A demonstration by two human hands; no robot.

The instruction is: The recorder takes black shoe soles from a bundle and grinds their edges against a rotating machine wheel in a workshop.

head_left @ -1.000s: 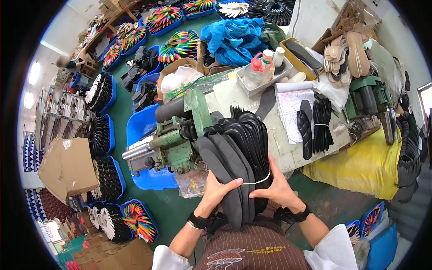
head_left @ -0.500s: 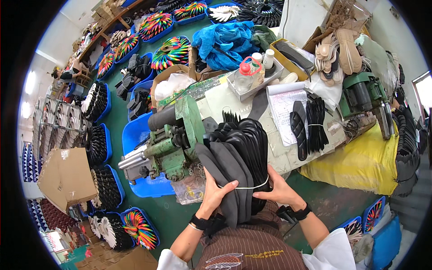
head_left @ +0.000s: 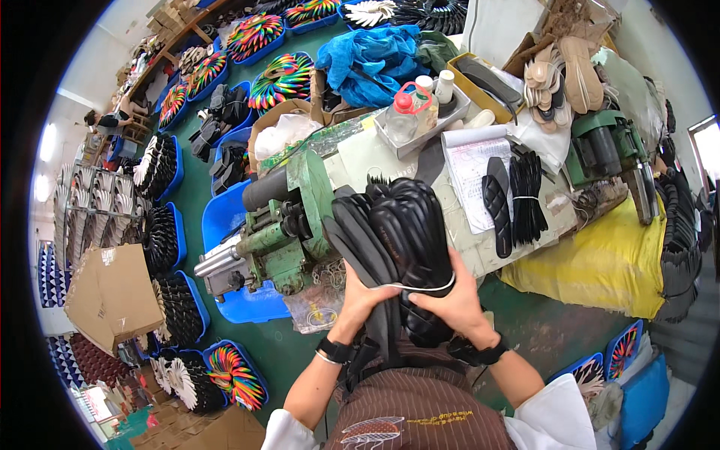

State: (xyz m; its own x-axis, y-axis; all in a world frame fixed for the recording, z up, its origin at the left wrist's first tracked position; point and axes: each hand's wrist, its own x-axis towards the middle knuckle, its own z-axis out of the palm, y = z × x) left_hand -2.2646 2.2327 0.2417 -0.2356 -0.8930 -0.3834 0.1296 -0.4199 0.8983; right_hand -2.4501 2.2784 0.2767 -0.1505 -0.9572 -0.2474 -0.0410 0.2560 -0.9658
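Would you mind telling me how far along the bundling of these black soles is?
Done: one tied bundle of black soles lies on the table, beside two loose soles. In hand: the left hand and right hand grip a stack of black soles, with a pale band across it. Left: whether the band is fastened is unclear.

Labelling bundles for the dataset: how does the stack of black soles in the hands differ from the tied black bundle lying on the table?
The held stack of black soles is thick, fanned and tilted upward, gripped by the left hand and right hand. The tied bundle is thinner, lies flat on the table, and nobody touches it. The held stack's white band sits near its lower end; the tied bundle's crosses its middle. Both are black soles ringed by a light band.
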